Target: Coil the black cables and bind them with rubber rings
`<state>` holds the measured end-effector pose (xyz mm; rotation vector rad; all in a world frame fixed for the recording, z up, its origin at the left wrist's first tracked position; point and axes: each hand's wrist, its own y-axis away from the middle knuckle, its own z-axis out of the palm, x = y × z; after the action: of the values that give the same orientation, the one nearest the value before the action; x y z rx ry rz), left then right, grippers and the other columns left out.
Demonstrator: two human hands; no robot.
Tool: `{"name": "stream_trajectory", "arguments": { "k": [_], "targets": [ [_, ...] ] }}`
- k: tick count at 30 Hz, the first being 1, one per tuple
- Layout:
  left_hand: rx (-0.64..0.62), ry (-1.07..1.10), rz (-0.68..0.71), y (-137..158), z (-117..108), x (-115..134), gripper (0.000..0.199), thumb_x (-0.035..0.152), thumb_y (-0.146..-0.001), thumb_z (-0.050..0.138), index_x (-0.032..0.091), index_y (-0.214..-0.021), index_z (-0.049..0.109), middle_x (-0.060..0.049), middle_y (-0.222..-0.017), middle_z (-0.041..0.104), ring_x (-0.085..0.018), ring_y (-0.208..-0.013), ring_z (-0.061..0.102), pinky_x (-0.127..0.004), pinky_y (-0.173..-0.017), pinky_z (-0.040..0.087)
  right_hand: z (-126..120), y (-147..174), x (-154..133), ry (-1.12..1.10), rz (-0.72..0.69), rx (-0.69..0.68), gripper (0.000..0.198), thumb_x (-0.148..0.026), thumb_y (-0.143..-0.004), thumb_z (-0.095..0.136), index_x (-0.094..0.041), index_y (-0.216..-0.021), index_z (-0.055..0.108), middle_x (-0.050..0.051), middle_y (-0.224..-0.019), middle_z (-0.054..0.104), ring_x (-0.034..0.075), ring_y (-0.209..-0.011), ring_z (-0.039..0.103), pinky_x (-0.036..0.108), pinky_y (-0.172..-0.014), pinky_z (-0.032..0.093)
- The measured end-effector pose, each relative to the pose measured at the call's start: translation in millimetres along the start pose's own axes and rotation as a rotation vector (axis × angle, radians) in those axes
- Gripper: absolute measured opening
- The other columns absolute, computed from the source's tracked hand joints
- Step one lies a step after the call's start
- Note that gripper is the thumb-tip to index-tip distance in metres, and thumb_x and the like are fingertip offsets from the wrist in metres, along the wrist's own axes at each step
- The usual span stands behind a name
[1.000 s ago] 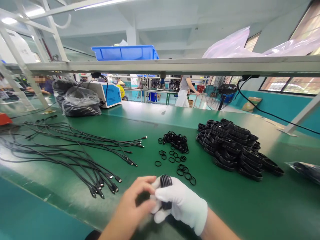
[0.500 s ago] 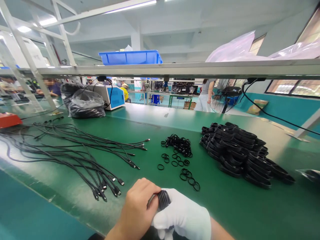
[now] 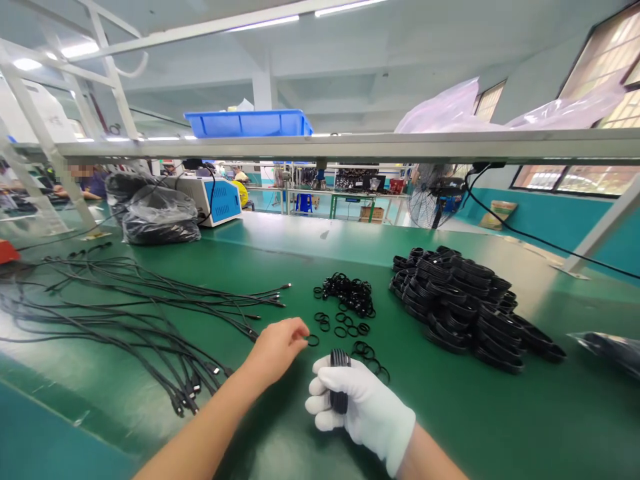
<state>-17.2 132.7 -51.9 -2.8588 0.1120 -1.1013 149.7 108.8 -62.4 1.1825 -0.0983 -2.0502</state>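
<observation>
My right hand (image 3: 367,403), in a white glove, is closed around a tightly wound black cable coil (image 3: 340,390) and holds it above the green table. My left hand (image 3: 280,347) is bare. It reaches over the table with thumb and fingers pinched together at the edge of a single black ring (image 3: 313,340), which looks like a rubber band. Several more black rings (image 3: 351,327) lie loose just beyond my hands, in front of a heap of the same rings (image 3: 349,293). Others lie partly behind the gloved hand.
Straight black cables (image 3: 150,293) with metal plugs spread across the left. A large pile of coiled cables (image 3: 460,300) stands on the right. Farther back are a plastic bag (image 3: 163,210), a blue-and-white machine (image 3: 220,200) and a fan (image 3: 430,193). A shelf (image 3: 350,145) crosses above, carrying a blue bin (image 3: 250,124).
My left hand has let go of the cable coil and moved forward to the single ring. The right hand alone now holds the coil, turned more upright. My view has shifted slightly right.
</observation>
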Motion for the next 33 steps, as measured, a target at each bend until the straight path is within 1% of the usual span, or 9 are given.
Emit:
{"name": "stream_trajectory", "arguments": {
  "k": [4, 6, 9, 12, 16, 21, 24, 29, 33],
  "targets": [
    [0.004, 0.0, -0.025, -15, 25, -3, 0.011, 0.012, -0.064, 0.058, 0.022, -0.065, 0.056, 0.003, -0.066, 0.051, -0.017, -0.067, 0.052, -0.027, -0.067, 0.037, -3, 1, -3, 0.043, -0.02, 0.02, 0.041, -0.032, -0.053, 0.072, -0.017, -0.083, 0.048, 0.0, -0.068, 0.058, 0.017, -0.062, 0.062, 0.025, -0.051, 0.044],
    [-0.003, 0.045, -0.044, -11, 27, -1, 0.01, 0.014, -0.068, 0.053, 0.021, -0.062, 0.05, 0.003, -0.065, 0.048, -0.016, -0.066, 0.05, -0.026, -0.066, 0.036, -3, 1, -4, 0.049, -0.054, 0.038, 0.041, -0.031, -0.054, 0.07, -0.017, -0.085, 0.048, 0.0, -0.07, 0.058, 0.016, -0.06, 0.061, 0.024, -0.048, 0.042],
    [-0.064, 0.167, -0.061, 4, 19, 8, 0.012, 0.024, -0.078, 0.044, 0.021, -0.067, 0.045, 0.004, -0.062, 0.044, -0.014, -0.061, 0.045, -0.024, -0.06, 0.037, 1, 1, -8, 0.157, -0.203, 0.207, 0.036, -0.024, -0.056, 0.066, -0.017, -0.085, 0.047, -0.001, -0.066, 0.056, 0.012, -0.053, 0.057, 0.021, -0.043, 0.038],
    [-0.166, 0.442, -0.108, 25, 15, 16, 0.018, 0.032, -0.083, 0.038, 0.02, -0.071, 0.042, 0.005, -0.06, 0.04, -0.011, -0.054, 0.04, -0.022, -0.055, 0.036, 7, -2, -7, 0.305, -0.33, 0.317, 0.027, -0.019, -0.056, 0.059, -0.017, -0.08, 0.046, -0.004, -0.061, 0.052, 0.009, -0.047, 0.051, 0.02, -0.04, 0.036],
    [-0.227, 0.938, -0.269, 48, 22, 19, 0.023, 0.037, -0.077, 0.053, 0.018, -0.068, 0.042, 0.005, -0.06, 0.041, -0.008, -0.052, 0.034, -0.021, -0.052, 0.03, 8, -10, 3, 0.473, -0.388, 0.385, 0.023, -0.02, -0.058, 0.053, -0.019, -0.08, 0.045, -0.008, -0.055, 0.045, 0.007, -0.041, 0.041, 0.02, -0.037, 0.029],
    [-0.224, 1.042, -0.282, 67, 19, 23, 0.025, 0.04, -0.073, 0.059, 0.018, -0.071, 0.047, 0.003, -0.064, 0.048, -0.01, -0.058, 0.039, -0.021, -0.053, 0.032, 6, -10, 11, 0.676, -0.569, 0.446, 0.013, -0.016, -0.058, 0.048, -0.02, -0.066, 0.038, -0.007, -0.057, 0.037, 0.007, -0.053, 0.036, 0.021, -0.048, 0.03],
    [-0.305, 0.942, -0.186, 72, 9, 23, 0.026, 0.044, -0.076, 0.054, 0.019, -0.073, 0.047, 0.002, -0.068, 0.054, -0.01, -0.053, 0.04, -0.023, -0.052, 0.033, 10, -5, 12, 0.796, -0.562, 0.44, 0.016, -0.016, -0.058, 0.048, -0.021, -0.063, 0.034, -0.007, -0.055, 0.035, 0.008, -0.054, 0.033, 0.022, -0.049, 0.028],
    [-0.253, 0.261, -0.098, 63, -9, 17, 0.006, 0.023, -0.076, 0.047, 0.021, -0.07, 0.047, 0.004, -0.057, 0.062, -0.014, -0.057, 0.049, -0.024, -0.058, 0.032, 16, 0, 19, 0.92, -0.623, 0.388, 0.011, -0.015, -0.059, 0.045, -0.02, -0.068, 0.041, -0.006, -0.058, 0.041, 0.008, -0.055, 0.036, 0.022, -0.05, 0.03],
    [-0.295, -0.06, -0.023, 65, -26, 19, 0.005, 0.021, -0.066, 0.056, 0.022, -0.062, 0.06, 0.003, -0.065, 0.062, -0.019, -0.074, 0.056, -0.025, -0.067, 0.035, 17, 5, 14, 0.912, -0.604, 0.324, 0.014, -0.013, -0.057, 0.048, -0.019, -0.069, 0.044, -0.006, -0.058, 0.041, 0.008, -0.055, 0.037, 0.021, -0.051, 0.032]
  ]
}}
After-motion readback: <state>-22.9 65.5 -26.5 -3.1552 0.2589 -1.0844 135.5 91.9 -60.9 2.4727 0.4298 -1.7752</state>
